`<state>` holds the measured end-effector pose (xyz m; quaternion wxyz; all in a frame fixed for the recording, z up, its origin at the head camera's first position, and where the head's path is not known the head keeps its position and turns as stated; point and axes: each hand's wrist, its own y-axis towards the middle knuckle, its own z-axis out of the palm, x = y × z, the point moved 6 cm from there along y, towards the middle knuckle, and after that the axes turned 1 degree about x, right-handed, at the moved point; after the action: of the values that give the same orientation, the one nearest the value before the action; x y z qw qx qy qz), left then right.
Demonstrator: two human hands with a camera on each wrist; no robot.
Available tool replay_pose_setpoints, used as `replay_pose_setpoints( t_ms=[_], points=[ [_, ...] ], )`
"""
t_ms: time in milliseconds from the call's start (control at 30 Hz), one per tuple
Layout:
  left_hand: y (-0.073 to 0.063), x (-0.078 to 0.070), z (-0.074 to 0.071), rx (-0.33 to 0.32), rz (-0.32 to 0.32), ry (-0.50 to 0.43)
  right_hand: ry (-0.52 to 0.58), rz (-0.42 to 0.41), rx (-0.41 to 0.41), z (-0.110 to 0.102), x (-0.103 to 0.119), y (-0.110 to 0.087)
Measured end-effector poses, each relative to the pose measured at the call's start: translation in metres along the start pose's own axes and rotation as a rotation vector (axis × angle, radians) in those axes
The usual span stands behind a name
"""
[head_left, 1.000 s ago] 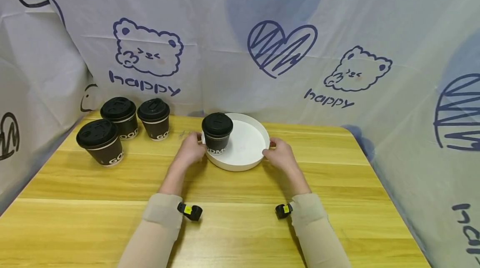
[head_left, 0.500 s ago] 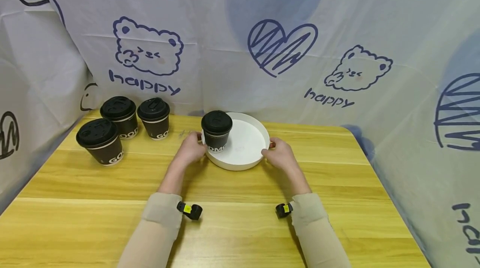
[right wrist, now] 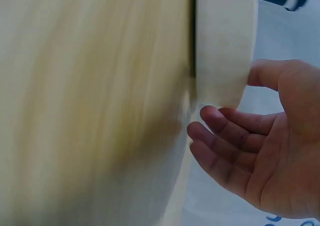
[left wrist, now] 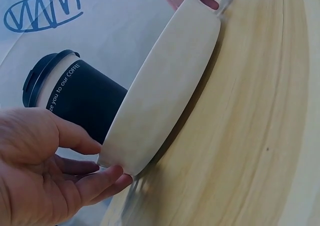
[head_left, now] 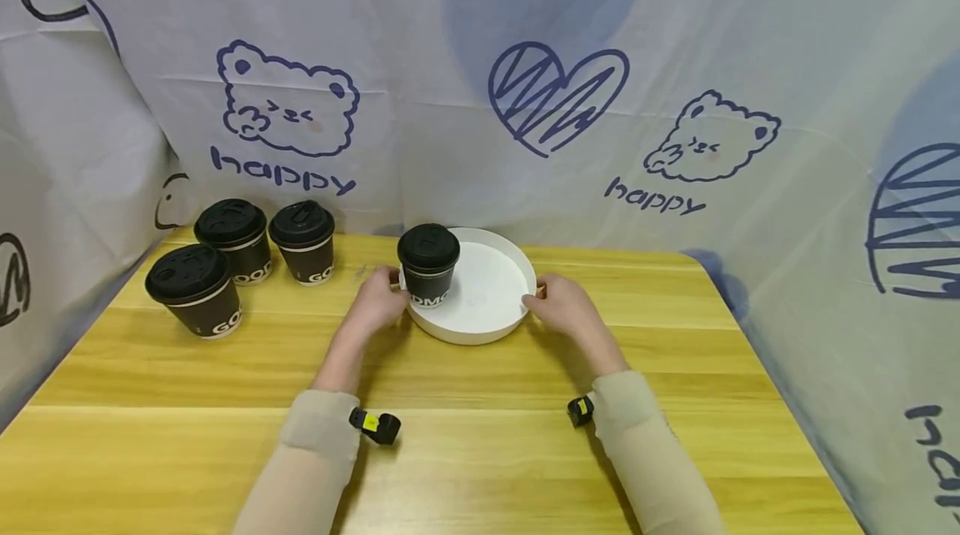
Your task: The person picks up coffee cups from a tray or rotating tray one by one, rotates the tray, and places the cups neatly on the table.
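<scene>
A round white tray point(head_left: 491, 302) with a low wall is near the back of the wooden table. Standing inside its left part is a dark paper coffee cup point(head_left: 430, 281) with a black lid and white lettering. My left hand point(head_left: 380, 302) grips the left side of the tray, thumb at the rim and fingers around the outside, right beside the cup. Opposite it, my right hand point(head_left: 562, 302) pinches the right side. In the right wrist view the thumb point(right wrist: 272, 73) presses the tray's rim while fingertips bend against its outer wall and lower edge.
Three more lidded coffee cups cluster at the back left: one in front point(head_left: 197, 293), one behind point(head_left: 234, 239) and one to the right point(head_left: 303, 242). A white printed cloth point(head_left: 450, 143) hangs along the table's back edge and both sides.
The right forearm and its wrist camera have swung slightly outward to the right. Both hands keep their hold on the tray, and the head view has shifted a little.
</scene>
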<state>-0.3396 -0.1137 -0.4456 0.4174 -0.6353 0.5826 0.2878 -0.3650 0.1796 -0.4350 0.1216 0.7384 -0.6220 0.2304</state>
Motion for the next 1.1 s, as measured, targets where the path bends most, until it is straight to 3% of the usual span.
replay_pose_setpoints(
  t_ms=[233, 400, 867, 1100],
  points=[
    [0.001, 0.001, 0.000, 0.004, 0.011, 0.023, -0.319, -0.073, -0.021, -0.002, 0.003, 0.015],
    [-0.001, 0.000, -0.001, 0.001, 0.014, 0.036, -0.428, -0.106, 0.014, 0.003, 0.001, 0.022],
    [0.001, -0.003, -0.003, -0.013, 0.072, 0.025, -0.399, -0.108, 0.060, 0.014, -0.005, 0.024],
    [0.001, -0.008, -0.006, -0.008, 0.196, -0.006, -0.381, -0.106, 0.063, 0.014, -0.005, 0.023]
  ],
)
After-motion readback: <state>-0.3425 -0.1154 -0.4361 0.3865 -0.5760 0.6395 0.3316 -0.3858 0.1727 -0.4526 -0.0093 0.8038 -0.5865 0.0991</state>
